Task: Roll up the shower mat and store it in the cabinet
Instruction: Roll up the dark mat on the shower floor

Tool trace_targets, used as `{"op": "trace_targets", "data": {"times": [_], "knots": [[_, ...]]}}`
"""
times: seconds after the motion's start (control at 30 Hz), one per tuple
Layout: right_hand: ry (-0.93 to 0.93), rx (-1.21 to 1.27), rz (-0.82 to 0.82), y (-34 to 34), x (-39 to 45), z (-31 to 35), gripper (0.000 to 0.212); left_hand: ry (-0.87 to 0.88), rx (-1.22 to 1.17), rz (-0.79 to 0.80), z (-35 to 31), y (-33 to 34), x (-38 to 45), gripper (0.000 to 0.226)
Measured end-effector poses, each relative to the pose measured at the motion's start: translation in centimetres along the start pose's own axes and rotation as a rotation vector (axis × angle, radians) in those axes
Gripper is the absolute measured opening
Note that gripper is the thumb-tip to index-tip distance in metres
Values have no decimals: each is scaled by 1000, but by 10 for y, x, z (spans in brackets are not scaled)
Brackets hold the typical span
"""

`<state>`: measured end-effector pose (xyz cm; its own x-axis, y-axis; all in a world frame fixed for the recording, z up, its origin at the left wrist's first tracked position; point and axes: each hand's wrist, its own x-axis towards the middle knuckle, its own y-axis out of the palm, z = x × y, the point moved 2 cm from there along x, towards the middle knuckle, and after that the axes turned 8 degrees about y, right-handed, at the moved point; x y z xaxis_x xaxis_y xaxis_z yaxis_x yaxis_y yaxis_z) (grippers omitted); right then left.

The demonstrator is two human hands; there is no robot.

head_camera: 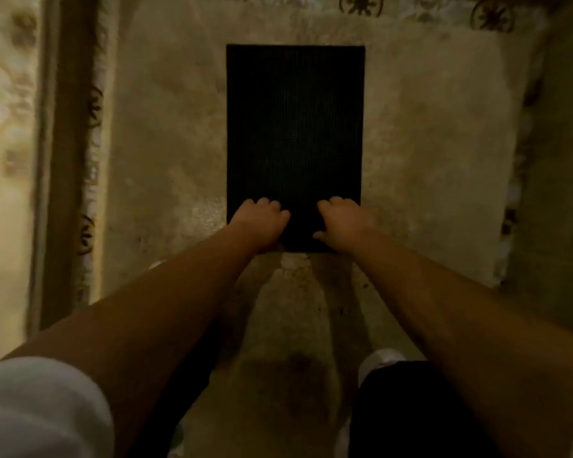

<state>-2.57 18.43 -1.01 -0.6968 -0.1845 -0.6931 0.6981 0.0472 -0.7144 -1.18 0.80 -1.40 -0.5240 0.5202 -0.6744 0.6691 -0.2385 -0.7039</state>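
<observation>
A black ribbed shower mat [295, 127] lies flat on a pale stone floor, its long side running away from me. My left hand [260, 223] rests on the mat's near left corner, fingers curled over the edge. My right hand [341, 223] grips the near right corner the same way, thumb under the front edge. The near edge sits between both hands. No cabinet is in view.
A beige tiled floor [427, 143] with a dark flower-patterned border [361, 3] surrounds the mat. A raised threshold strip [63, 160] runs along the left. My white shoe [381, 358] and dark trouser leg [411, 414] are at the bottom right.
</observation>
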Motion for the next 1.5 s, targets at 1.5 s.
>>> {"op": "trace_targets", "data": {"times": [1.5], "knots": [[-114,-98,-177,38,30,-3,39,-121,-33,-205,25,45,14,30]]}}
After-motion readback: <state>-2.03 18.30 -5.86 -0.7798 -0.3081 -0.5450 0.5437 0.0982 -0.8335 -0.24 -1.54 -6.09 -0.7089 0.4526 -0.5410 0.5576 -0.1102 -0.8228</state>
